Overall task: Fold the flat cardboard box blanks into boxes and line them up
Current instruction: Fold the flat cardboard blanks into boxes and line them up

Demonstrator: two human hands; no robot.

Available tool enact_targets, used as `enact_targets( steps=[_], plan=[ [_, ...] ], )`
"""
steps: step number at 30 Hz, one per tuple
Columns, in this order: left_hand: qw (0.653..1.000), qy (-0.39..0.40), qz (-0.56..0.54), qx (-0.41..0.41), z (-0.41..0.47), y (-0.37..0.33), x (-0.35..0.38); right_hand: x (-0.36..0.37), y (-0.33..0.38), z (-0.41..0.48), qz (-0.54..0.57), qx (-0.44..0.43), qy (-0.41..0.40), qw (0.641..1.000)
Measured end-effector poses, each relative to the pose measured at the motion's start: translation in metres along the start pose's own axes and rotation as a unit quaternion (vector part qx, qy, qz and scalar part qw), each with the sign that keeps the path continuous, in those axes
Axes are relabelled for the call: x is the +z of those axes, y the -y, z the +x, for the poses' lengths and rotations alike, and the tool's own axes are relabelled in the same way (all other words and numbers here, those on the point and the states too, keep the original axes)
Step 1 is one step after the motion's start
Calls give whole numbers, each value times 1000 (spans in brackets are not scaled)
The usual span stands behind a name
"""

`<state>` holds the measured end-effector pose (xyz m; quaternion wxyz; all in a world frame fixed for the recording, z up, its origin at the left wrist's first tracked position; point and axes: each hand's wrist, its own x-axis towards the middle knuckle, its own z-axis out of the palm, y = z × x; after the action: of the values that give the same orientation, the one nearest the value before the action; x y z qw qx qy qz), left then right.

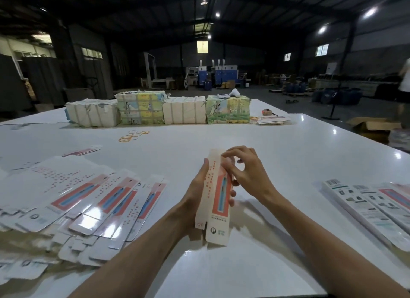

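Note:
A long narrow box blank (pixel 218 200), cream with a red and blue panel, stands nearly upright above the white table (pixel 277 155) at the centre. My left hand (pixel 195 193) grips its left side from behind, fingers wrapped around to the right edge. My right hand (pixel 248 171) pinches the flap at its top end. A fanned heap of flat blanks (pixel 84 198) lies on the table to the left. Folded boxes (pixel 368 211) lie side by side at the right edge, pale with dark printing.
Wrapped bundles (pixel 159 110) stand in a row across the far side of the table. Orange rubber bands (pixel 133 135) lie loose in front of them. A small stack of blanks (pixel 271 120) sits at the far right. An open cardboard carton (pixel 375 127) rests on the floor beyond.

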<state>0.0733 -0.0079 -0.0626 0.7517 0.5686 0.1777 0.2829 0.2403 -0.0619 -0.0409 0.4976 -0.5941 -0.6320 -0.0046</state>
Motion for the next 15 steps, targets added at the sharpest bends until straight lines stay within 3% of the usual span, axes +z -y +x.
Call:
enact_targets(
  steps=[6,15],
  plan=[
    [999,39,15,-8,-1,-3,4,-10,12,4,153,107,-4,982],
    [988,135,-34,-69,-4,-15,14,-39,20,7,300,134,51,943]
  ],
)
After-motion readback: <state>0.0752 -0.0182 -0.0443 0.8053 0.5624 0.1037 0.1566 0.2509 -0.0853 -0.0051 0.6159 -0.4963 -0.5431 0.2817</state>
